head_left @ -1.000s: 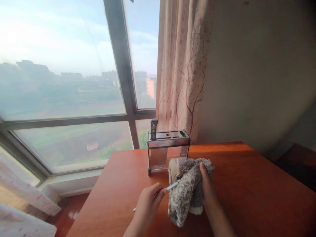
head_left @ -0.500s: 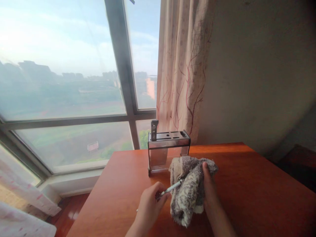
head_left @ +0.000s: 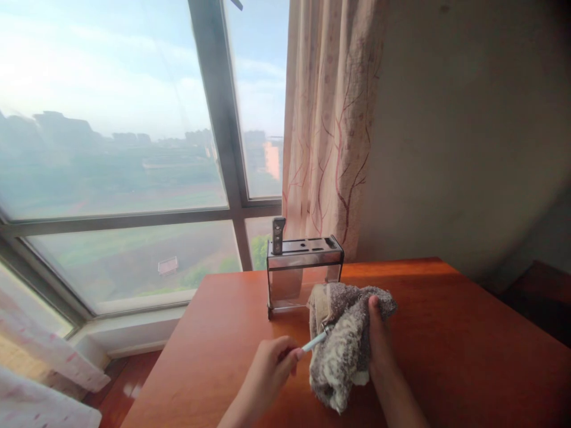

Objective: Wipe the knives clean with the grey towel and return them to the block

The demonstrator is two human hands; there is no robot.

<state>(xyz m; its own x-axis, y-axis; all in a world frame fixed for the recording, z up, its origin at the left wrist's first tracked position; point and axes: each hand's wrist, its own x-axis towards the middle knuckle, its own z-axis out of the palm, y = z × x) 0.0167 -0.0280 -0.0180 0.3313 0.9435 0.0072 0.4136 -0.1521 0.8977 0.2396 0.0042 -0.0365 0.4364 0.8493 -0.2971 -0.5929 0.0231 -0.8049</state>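
My left hand (head_left: 279,362) is closed around the end of a slim, pale-handled tool (head_left: 314,341). The tool's far end, with a small metallic part, goes into the folds of a fluffy grey-and-cream cloth (head_left: 341,345), so its kind is hidden. On the cloth's right side my right hand (head_left: 379,333) grips it, thumb on top and the other fingers out of sight beneath. Just behind the cloth stands a clear-sided knife block (head_left: 306,258) with a slotted metal top. One knife with a dark handle (head_left: 278,235) is upright in its left slot.
The reddish-brown wooden table (head_left: 446,333) extends under everything. Beyond its far edge hangs a patterned curtain (head_left: 330,119), with a large window (head_left: 134,166) to the left and a plain wall (head_left: 455,148) to the right.
My left hand has turned and shifted slightly down its hold on the pale tool. The cloth and my right hand have moved a little to the right.
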